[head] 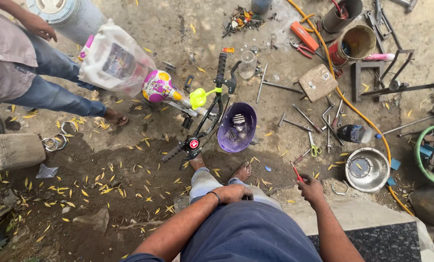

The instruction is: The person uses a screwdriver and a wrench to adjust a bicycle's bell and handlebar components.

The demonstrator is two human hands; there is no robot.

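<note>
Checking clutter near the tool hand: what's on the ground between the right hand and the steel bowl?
Head view: only a metal hex ring on the dirt between the right hand, whose fingers hold a red-handled tool, and the steel bowl.

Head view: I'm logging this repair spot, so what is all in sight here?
Child's bicycle: one, black frame, lying centre.
Purple basket: one, beside the handlebar.
Steel bowl: one, silver, right.
Yellow hose: one, across the right side.
Wrenches and rods: many, grey, scattered on the ground.
Plastic bag: one, white, upper left.
Another person: one, jeans, far left.
Left hand: on the knee.
Right hand: grip on a red-handled tool.
</note>
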